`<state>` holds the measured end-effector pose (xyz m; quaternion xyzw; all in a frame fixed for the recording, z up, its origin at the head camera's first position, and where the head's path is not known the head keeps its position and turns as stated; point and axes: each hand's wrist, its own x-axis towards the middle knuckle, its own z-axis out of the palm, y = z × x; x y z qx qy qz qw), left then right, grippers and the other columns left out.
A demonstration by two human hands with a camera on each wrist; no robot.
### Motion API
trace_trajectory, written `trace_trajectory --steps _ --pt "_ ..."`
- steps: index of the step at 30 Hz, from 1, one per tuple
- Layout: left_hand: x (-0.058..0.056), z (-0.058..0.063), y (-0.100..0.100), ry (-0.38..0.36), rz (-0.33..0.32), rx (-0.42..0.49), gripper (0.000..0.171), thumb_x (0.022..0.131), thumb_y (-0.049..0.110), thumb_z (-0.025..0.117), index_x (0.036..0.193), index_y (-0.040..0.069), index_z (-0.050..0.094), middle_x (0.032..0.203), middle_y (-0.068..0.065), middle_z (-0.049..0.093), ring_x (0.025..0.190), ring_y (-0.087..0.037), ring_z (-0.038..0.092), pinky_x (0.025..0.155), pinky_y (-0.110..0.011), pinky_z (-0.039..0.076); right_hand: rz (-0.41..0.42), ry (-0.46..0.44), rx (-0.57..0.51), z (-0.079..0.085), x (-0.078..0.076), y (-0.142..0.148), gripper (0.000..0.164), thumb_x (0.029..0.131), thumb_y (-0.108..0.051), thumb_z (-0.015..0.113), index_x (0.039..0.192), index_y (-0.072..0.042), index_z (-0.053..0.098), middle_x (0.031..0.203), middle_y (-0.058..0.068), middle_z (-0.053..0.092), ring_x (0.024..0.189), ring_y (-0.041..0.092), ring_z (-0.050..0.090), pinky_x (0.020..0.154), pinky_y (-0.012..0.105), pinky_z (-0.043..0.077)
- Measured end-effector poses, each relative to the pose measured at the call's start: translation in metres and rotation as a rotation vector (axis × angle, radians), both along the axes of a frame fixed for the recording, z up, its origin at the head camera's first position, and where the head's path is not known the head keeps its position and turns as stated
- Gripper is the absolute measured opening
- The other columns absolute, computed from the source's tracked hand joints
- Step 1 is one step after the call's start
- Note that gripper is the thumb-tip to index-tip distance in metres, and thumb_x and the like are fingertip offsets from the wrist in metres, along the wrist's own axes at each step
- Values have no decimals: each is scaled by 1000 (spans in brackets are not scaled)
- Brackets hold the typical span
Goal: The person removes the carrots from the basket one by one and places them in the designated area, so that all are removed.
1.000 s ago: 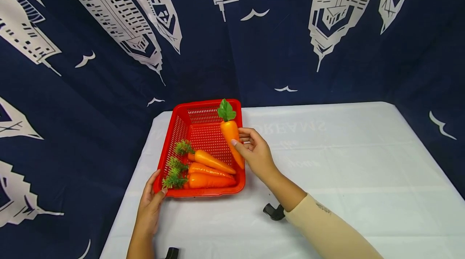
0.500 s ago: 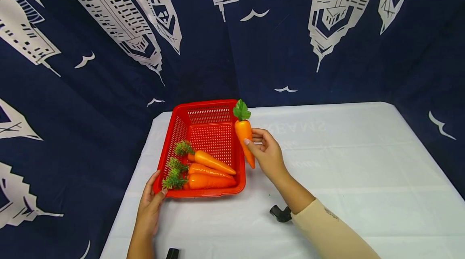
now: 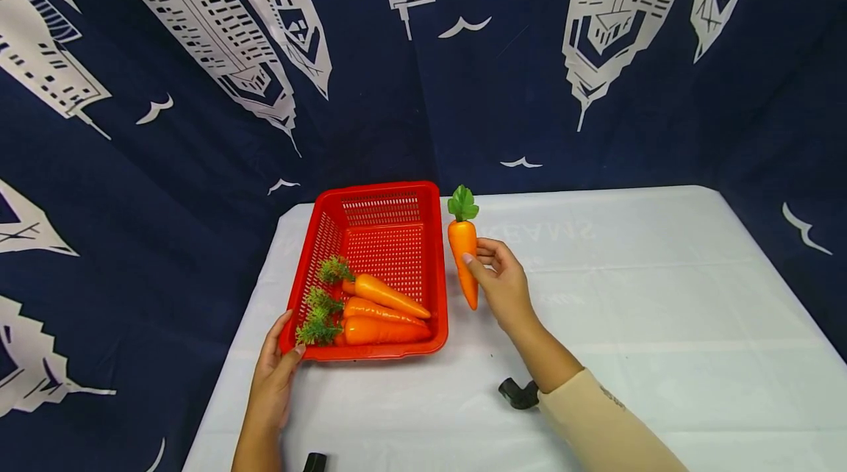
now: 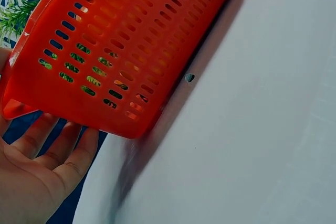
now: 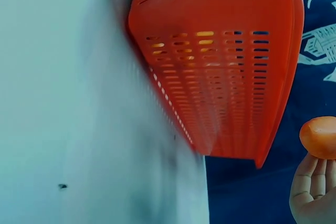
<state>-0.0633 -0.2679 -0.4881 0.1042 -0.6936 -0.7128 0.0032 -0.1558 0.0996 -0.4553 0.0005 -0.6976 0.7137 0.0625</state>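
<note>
Nearest the person, a black fitting (image 3: pixel 315 462) pokes into sight beside the left forearm. A little farther off, the left hand (image 3: pixel 270 376) grips the near left corner of the red plastic basket (image 3: pixel 384 245), thumb on the rim, fingers bent under the lip outside. A black elbow-shaped piece (image 3: pixel 519 393) shows by the right arm's beige sleeve (image 3: pixel 605 424). Within the basket, three carrots (image 3: pixel 385 330) with feathery green tops lie along the near side, tips pointing right. Just right of the basket, clear of its rim, the right hand (image 3: pixel 506 284) pinches a broad-leafed carrot (image 3: pixel 462 239) between thumb and fingers, leaves up, tip down. Behind the white table cover (image 3: pixel 662 310) hangs navy fabric (image 3: pixel 490 90) printed with white buildings and gulls.
</note>
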Motion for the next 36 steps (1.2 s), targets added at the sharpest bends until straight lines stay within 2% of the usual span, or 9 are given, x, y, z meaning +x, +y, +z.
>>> trace_trajectory --steps 21,27,36 --pt "0 0 -1 8 -2 8 62 103 6 50 159 24 30 167 2 16 138 -7 35 100 -10 44 -80 -105 10 -35 -7 16 42 95 -29 70 130 -7 58 119 8 60 101 14 60 73 19 54" --pt "0 0 0 6 2 7 62 103 5 49 159 23 30 167 2 15 138 -8 35 100 -10 44 -113 -162 17 -41 -9 19 42 96 -27 69 131 -8 58 121 7 59 99 9 60 72 18 54" --pt "0 1 0 2 0 8 62 103 5 49 159 23 30 167 2 15 138 -8 35 100 -10 44 -120 -201 56 -50 -11 25 44 97 -29 67 132 -5 56 121 10 58 97 10 59 75 17 52"
